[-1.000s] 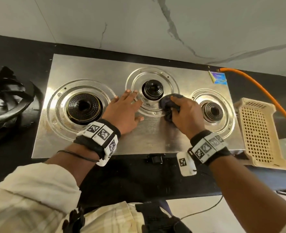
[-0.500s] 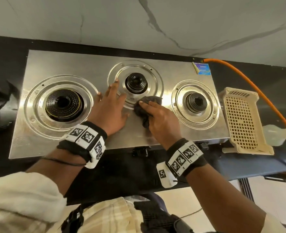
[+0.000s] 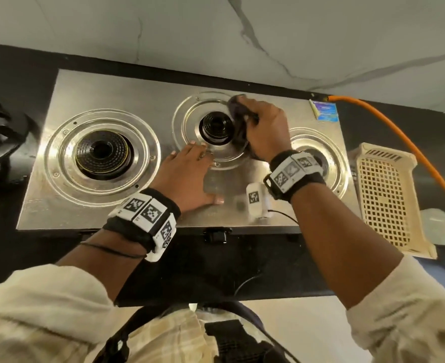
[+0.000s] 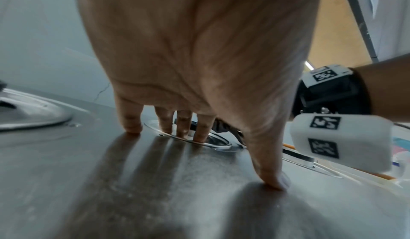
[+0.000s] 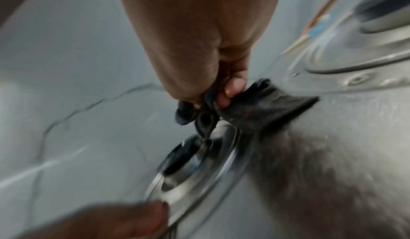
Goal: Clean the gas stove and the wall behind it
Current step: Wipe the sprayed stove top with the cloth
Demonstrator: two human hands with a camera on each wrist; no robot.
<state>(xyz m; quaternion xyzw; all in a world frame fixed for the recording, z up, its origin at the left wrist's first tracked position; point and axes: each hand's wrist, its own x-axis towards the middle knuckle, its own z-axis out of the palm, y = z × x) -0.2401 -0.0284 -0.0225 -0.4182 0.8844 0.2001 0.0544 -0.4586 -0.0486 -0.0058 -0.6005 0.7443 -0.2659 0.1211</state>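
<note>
Two hands on the gas stove (image 3: 127,205): left hand (image 3: 187,176) flat, fingers straight, bracing the top; right hand (image 3: 265,129) clutches a dark cloth (image 3: 238,121) beside the middle burner (image 3: 216,127), so scrubbing is underway; next, presumably circle that ring.

item count, as visible:

- gas stove (image 3: 148,95): one, steel top.
- burners: three, namely left burner (image 3: 102,153), middle burner (image 3: 216,126), and right burner (image 3: 320,158), partly hidden.
- cloth (image 3: 238,108): one, dark.
- hands: two, namely left hand (image 3: 187,176) and right hand (image 3: 265,132).
- wrist bands with printed markers: two, one per wrist.
- orange hose (image 3: 388,127): one.
- perforated cream basket (image 3: 388,195): one.
- blue sticker (image 3: 326,112): one.
- marble wall (image 3: 320,30): one.
</note>
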